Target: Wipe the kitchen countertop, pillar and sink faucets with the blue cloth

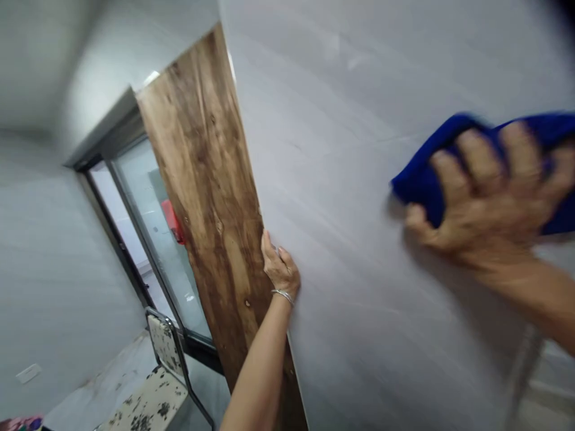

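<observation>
My right hand [489,203] is pressed over a bunched blue cloth [424,194], its fingers spread and bent across the fabric; motion blurs both. The cloth lies against a large pale grey-white panel [341,227] with faint streaks. Lower and to the left, my left hand [281,269] rests where this panel meets a brown wood-grain strip [211,179]. Its index finger points up along the edge and the thumb stands apart on the white side. The other fingers are partly hidden. A thin silver bangle [283,295] circles that wrist.
Behind the wood-grain strip is a dark-framed sliding glass window [157,197], with a red object [173,221] showing near its glass. A chair [164,341] with a speckled seat and back stands below. A white wall plate [28,374] is at lower left.
</observation>
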Demonstrator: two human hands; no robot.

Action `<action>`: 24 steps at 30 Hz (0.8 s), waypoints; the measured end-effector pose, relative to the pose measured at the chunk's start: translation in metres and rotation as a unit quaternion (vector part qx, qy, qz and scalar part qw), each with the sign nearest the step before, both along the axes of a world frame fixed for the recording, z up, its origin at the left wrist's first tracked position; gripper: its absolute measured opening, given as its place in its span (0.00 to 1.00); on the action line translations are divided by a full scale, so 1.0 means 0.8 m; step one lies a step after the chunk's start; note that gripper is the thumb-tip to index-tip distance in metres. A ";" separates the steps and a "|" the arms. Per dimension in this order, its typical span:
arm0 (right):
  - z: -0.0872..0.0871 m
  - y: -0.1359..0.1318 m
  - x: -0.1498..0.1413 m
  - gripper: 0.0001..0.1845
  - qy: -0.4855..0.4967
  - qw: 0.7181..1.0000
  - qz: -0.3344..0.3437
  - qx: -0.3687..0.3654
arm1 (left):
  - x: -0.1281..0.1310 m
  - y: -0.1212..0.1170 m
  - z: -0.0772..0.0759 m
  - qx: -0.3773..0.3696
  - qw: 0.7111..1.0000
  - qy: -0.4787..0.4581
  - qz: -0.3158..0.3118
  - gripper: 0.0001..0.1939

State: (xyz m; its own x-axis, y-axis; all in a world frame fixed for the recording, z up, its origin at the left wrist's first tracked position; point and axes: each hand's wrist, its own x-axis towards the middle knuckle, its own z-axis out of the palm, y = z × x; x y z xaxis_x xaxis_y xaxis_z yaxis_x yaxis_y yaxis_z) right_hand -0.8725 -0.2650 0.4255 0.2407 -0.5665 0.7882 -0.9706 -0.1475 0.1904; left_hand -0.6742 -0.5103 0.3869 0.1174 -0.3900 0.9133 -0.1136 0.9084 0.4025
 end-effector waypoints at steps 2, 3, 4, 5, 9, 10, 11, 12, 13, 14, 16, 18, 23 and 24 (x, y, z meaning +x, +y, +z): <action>-0.066 -0.012 0.056 0.38 -0.030 0.998 -0.042 0.023 | -0.002 -0.001 0.002 -0.008 1.000 0.001 0.015 0.28; -0.098 -0.017 0.076 0.38 -0.040 0.997 -0.061 0.036 | -0.004 -0.002 0.003 -0.011 1.000 -0.001 0.017 0.28; -0.128 -0.022 0.091 0.39 -0.049 0.995 -0.078 0.048 | -0.006 -0.003 0.004 -0.014 1.000 0.000 0.018 0.28; -0.155 -0.026 0.099 0.39 -0.057 0.993 -0.093 0.052 | -0.007 -0.004 0.005 -0.017 1.000 0.002 0.019 0.28; -0.243 -0.028 0.099 0.40 -0.050 0.988 -0.134 0.062 | -0.011 -0.004 0.008 -0.022 0.999 0.010 0.023 0.28; -0.262 -0.027 0.097 0.41 -0.038 0.989 -0.124 0.070 | -0.012 -0.004 0.008 -0.023 0.999 0.010 0.024 0.28; -0.280 -0.026 0.097 0.42 -0.025 0.991 -0.107 0.079 | -0.012 -0.004 0.008 -0.026 0.999 0.010 0.024 0.28; -0.296 -0.026 0.098 0.43 -0.012 0.993 -0.085 0.086 | -0.012 -0.004 0.008 -0.029 0.999 0.011 0.025 0.28; -0.311 -0.025 0.099 0.44 0.001 0.994 -0.063 0.091 | -0.012 -0.005 0.007 -0.032 0.999 0.012 0.025 0.28; -0.322 -0.025 0.100 0.45 0.014 0.994 -0.047 0.095 | -0.012 -0.006 0.007 -0.035 0.999 0.013 0.025 0.28; -0.335 -0.022 0.098 0.46 0.046 0.993 -0.020 0.106 | -0.013 -0.008 0.006 -0.037 0.999 0.014 0.022 0.28; -0.329 -0.016 0.090 0.44 0.083 0.988 0.008 0.131 | -0.013 -0.010 0.005 -0.033 0.999 0.010 0.018 0.29; -0.230 0.002 0.067 0.38 0.111 0.984 -0.030 0.134 | -0.010 -0.007 0.002 -0.013 1.000 -0.001 0.010 0.29; -0.197 0.003 0.067 0.37 0.093 0.987 -0.064 0.111 | -0.009 -0.007 0.002 -0.015 1.000 -0.003 0.003 0.29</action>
State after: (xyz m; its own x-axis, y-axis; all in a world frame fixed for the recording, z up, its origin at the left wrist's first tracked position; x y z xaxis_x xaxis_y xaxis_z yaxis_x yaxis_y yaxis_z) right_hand -0.8189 -0.2622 0.2679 0.2848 -0.7556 0.5898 -0.9353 -0.0843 0.3437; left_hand -0.6814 -0.5155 0.3882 0.1133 -0.3624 0.9251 -0.1216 0.9191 0.3749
